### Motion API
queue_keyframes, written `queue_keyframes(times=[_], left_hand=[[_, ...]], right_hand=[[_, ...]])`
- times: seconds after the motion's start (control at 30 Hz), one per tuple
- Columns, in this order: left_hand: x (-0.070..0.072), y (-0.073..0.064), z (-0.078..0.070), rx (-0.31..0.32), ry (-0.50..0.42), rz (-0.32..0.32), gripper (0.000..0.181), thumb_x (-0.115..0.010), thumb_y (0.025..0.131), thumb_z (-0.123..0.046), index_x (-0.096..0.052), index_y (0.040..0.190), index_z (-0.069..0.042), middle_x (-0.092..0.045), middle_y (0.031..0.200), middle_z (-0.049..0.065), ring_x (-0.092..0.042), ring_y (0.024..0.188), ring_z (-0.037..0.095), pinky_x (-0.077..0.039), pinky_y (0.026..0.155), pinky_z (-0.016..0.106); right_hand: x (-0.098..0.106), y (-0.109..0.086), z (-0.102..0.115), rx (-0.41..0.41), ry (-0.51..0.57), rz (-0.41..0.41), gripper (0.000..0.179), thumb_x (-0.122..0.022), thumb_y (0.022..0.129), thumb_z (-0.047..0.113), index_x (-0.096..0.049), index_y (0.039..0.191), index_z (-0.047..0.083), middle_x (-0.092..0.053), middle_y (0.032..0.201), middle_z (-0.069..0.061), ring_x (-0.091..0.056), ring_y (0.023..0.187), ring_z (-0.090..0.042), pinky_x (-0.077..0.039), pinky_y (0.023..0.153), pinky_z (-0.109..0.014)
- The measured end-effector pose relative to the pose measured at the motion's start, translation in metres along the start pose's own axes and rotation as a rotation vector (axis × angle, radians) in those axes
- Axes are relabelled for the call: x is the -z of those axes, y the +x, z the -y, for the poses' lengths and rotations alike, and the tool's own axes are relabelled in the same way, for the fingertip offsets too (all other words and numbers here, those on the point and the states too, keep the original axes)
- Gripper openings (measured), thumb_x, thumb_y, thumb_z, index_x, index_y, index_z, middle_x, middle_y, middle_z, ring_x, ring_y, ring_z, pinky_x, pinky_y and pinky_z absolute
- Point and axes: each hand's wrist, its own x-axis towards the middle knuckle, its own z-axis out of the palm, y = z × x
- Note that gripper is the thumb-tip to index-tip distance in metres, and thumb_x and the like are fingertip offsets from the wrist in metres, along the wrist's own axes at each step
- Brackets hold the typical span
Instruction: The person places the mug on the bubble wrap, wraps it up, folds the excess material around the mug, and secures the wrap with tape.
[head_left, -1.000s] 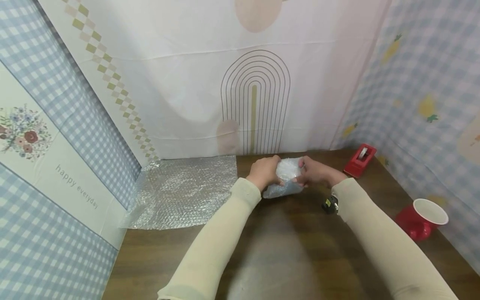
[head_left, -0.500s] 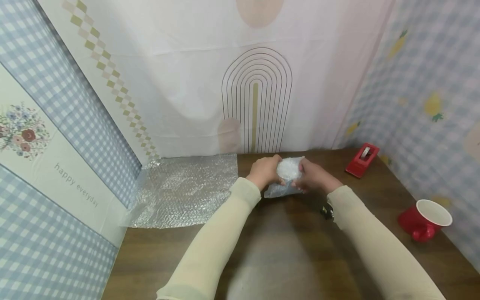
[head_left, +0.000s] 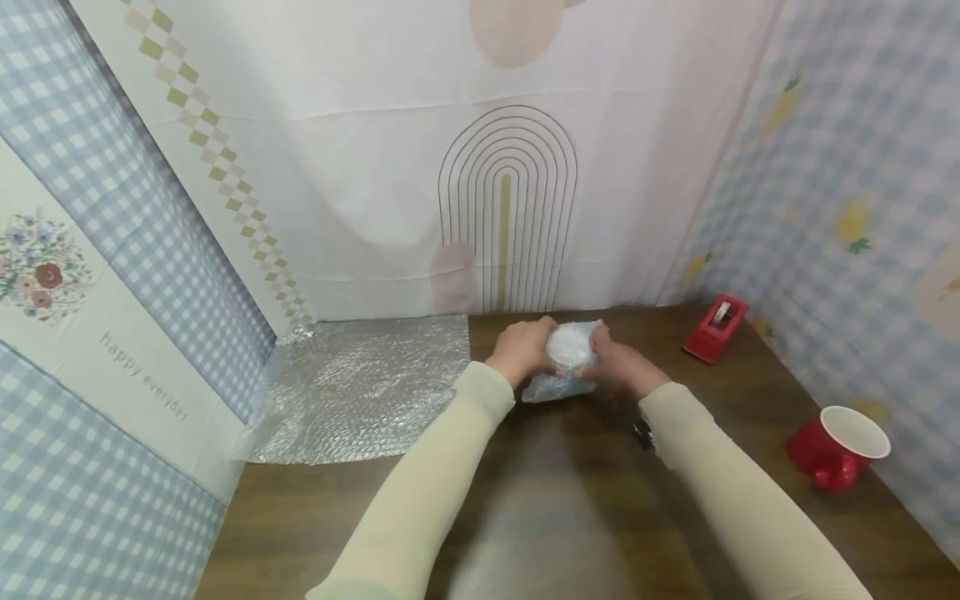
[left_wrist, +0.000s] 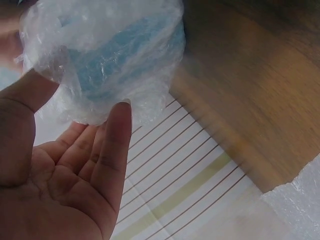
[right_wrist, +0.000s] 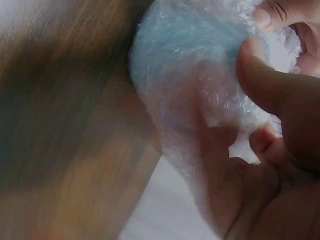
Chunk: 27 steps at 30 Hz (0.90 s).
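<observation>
A bubble-wrapped bundle (head_left: 572, 343) is held between both hands near the back edge of the wooden table. Something light blue shows through the clear wrap (left_wrist: 125, 55); its kind is hidden by the layers. My left hand (head_left: 522, 348) grips the bundle's left side, with the thumb on the near face and the fingers around the far side. From the right, my right hand (head_left: 618, 365) holds the wrap, its thumb (right_wrist: 265, 80) pressed on the plastic and its fingers curled beneath.
A flat sheet of bubble wrap (head_left: 367, 387) lies at the back left of the table (head_left: 555, 517). A red tape dispenser (head_left: 716, 329) stands at the back right, and a red mug (head_left: 836, 446) with a white inside sits by the right edge.
My right hand has shifted slightly inward on the bundle's right side. The left hand keeps its hold, and the bundle stays in about the same place.
</observation>
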Motion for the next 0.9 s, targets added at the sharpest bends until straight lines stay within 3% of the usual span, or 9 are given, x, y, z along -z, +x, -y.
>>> queue_keyframes(times=[0.1,0.23,0.33,0.47,0.63,0.73,0.9], left_hand=[[0.000,0.000,0.000,0.005,0.004,0.005,0.090,-0.102,0.083,-0.044,-0.062,0.158,-0.015,-0.077,0.150,0.007,-0.075,0.134,0.030,-0.061,0.116,0.043],[0.000,0.000,0.000,0.002,-0.001,0.001,0.089,-0.102,0.084,-0.043,-0.062,0.158,-0.014,-0.077,0.149,0.008,-0.076,0.132,0.031,-0.062,0.115,0.044],[0.000,-0.002,-0.001,0.000,-0.006,-0.001,0.089,-0.102,0.084,-0.042,-0.061,0.158,-0.014,-0.077,0.149,0.009,-0.076,0.132,0.031,-0.062,0.115,0.044],[-0.001,-0.004,-0.002,-0.004,-0.004,-0.003,0.090,-0.102,0.085,-0.042,-0.060,0.160,-0.014,-0.077,0.151,0.009,-0.076,0.134,0.031,-0.061,0.116,0.044],[-0.004,-0.006,-0.001,-0.009,-0.005,-0.015,0.091,-0.101,0.086,-0.042,-0.059,0.161,-0.014,-0.075,0.154,0.008,-0.074,0.137,0.031,-0.060,0.119,0.044],[-0.005,-0.007,-0.001,-0.017,0.003,-0.014,0.092,-0.100,0.087,-0.042,-0.057,0.163,-0.014,-0.073,0.157,0.007,-0.073,0.140,0.030,-0.059,0.121,0.043],[-0.006,-0.009,0.000,-0.055,0.019,-0.022,0.089,-0.097,0.090,-0.044,-0.057,0.163,-0.013,-0.071,0.159,0.006,-0.072,0.142,0.029,-0.058,0.123,0.043]], right_hand=[[-0.003,0.000,-0.004,-0.004,0.023,0.022,0.057,-0.072,0.113,0.024,-0.025,0.139,0.003,-0.064,0.093,-0.019,-0.068,0.067,-0.029,-0.061,0.055,-0.038],[-0.002,0.002,-0.009,0.027,0.047,0.008,0.053,-0.076,0.111,0.021,-0.029,0.130,0.004,-0.067,0.103,-0.025,-0.077,0.073,-0.031,-0.065,0.058,-0.041],[-0.001,0.005,-0.011,0.038,0.041,-0.018,0.054,-0.082,0.106,0.018,-0.034,0.127,0.004,-0.068,0.109,-0.027,-0.080,0.075,-0.031,-0.066,0.058,-0.041],[-0.004,0.009,-0.013,0.043,0.014,-0.071,0.059,-0.091,0.097,0.014,-0.039,0.123,0.002,-0.071,0.105,-0.027,-0.080,0.069,-0.028,-0.064,0.056,-0.038],[-0.011,0.013,-0.014,0.067,-0.043,-0.145,0.084,-0.100,0.087,0.013,-0.041,0.143,-0.008,-0.074,0.110,-0.033,-0.076,0.066,-0.027,-0.064,0.059,-0.037],[-0.013,0.013,-0.014,0.067,-0.070,-0.169,0.090,-0.102,0.085,0.015,-0.040,0.147,-0.008,-0.073,0.117,-0.035,-0.076,0.069,-0.028,-0.065,0.062,-0.038],[-0.008,0.011,-0.014,0.079,-0.153,-0.175,0.075,-0.103,0.084,0.023,-0.044,0.125,0.002,-0.070,0.105,-0.023,-0.071,0.082,-0.029,-0.060,0.073,-0.040]])
